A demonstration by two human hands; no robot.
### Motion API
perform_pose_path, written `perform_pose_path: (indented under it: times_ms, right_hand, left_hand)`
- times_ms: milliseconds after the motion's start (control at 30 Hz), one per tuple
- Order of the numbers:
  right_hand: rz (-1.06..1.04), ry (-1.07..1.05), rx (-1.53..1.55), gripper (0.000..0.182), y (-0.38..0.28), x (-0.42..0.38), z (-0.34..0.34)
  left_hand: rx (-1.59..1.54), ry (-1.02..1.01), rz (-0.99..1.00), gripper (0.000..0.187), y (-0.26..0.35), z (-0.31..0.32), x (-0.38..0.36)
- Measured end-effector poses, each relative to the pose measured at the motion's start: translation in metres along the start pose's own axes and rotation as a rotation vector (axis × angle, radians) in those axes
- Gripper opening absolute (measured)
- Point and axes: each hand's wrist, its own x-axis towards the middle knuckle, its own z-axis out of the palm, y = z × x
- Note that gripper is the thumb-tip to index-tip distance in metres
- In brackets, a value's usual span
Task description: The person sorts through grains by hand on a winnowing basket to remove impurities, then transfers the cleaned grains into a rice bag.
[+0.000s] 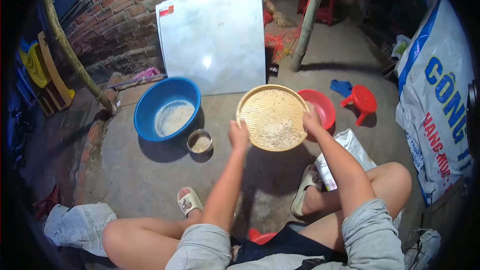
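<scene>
A round yellow winnowing basket [250,101] is held out in front of me above the floor. My left hand [239,134] grips its left rim, and my right hand [312,120] grips the right rim. Pale grain [280,132] lies across the basket, with a whiter heap toward the near right. Left of it stands a blue basin [141,115] with whitish grain in the bottom. A small metal bowl [192,148], also holding grain, sits between the basin and my left hand. Partly hidden behind my right hand is a red basin [327,107].
A white panel [215,40] leans against the brick wall. At the right are a red stool [363,99], a blue cloth [341,87], a silvery bag [352,147] and a tall printed sack or sheet [435,95]. A wooden pole [310,25] rises at the back. Another white sack [85,225] lies at left.
</scene>
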Motion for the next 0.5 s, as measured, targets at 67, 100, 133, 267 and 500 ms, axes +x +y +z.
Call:
perform_pose_path:
  times_ms: [67,100,133,267,500]
  right_hand:
    - [-0.084,-0.037,-0.065,0.03,-0.044,0.03,-0.015]
    - [-0.005,-0.182,0.043,0.031,-0.091,0.025,-0.032]
    - [0.066,-0.333,0.154,0.033,-0.133,0.016,-0.048]
    - [-0.005,-0.568,0.4,0.03,-0.222,-0.008,-0.086]
    - [-0.134,-0.692,0.345,0.021,-0.209,0.015,-0.112]
  left_hand:
    - [-0.021,-0.136,0.033,0.033,-0.003,-0.019,0.07]
    - [-0.051,-0.23,-0.046,0.032,0.027,-0.05,0.089]
    - [-0.076,-0.319,-0.124,0.031,0.059,-0.083,0.106]
    - [-0.147,-0.333,-0.064,0.021,0.113,-0.163,0.147]
    - [-0.117,-0.37,-0.252,0.013,0.174,-0.202,0.023]
